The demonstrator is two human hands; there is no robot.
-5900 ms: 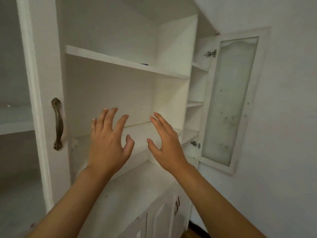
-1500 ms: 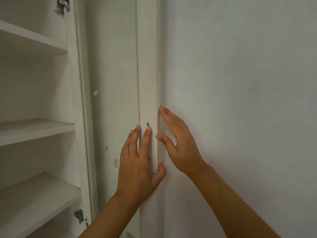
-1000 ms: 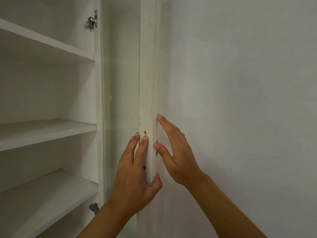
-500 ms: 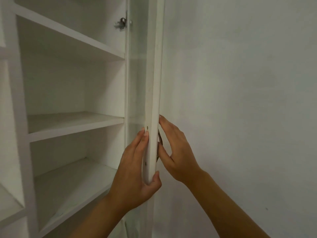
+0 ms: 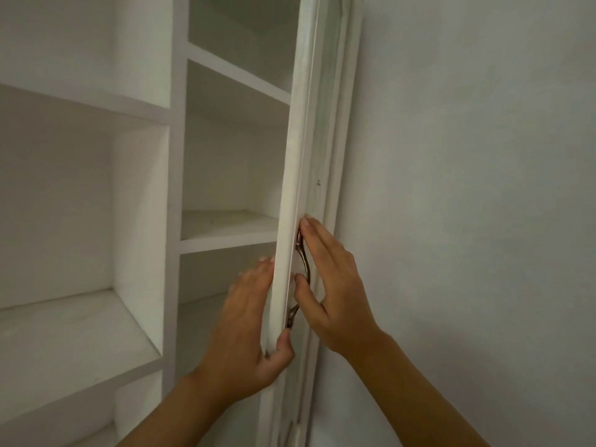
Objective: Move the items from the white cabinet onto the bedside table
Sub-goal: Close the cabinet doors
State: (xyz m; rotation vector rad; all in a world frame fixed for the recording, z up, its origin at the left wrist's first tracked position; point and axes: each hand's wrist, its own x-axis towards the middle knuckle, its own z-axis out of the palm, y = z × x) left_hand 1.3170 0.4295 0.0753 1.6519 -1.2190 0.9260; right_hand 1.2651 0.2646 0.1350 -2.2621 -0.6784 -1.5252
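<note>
The white cabinet [image 5: 174, 195] stands open in front of me, its shelves [image 5: 225, 241] showing bare white boards. Its right door [image 5: 290, 175] is seen almost edge-on, swung partway toward the shelves. My left hand [image 5: 245, 333] grips the door's free edge, fingers on the inner side and thumb hooked round the front. My right hand [image 5: 335, 285] lies flat on the door's outer face, with straight fingers over the bronze handle [image 5: 304, 262]. The bedside table is out of view.
A plain white wall [image 5: 467, 195] fills the right side, close behind the door. A vertical divider [image 5: 174, 285] splits the cabinet into a wide left bay and a narrow right bay.
The door has swung away from the wall toward the cabinet, with both hands on it. The view has turned left, so more shelves and the bronze handle now show.
</note>
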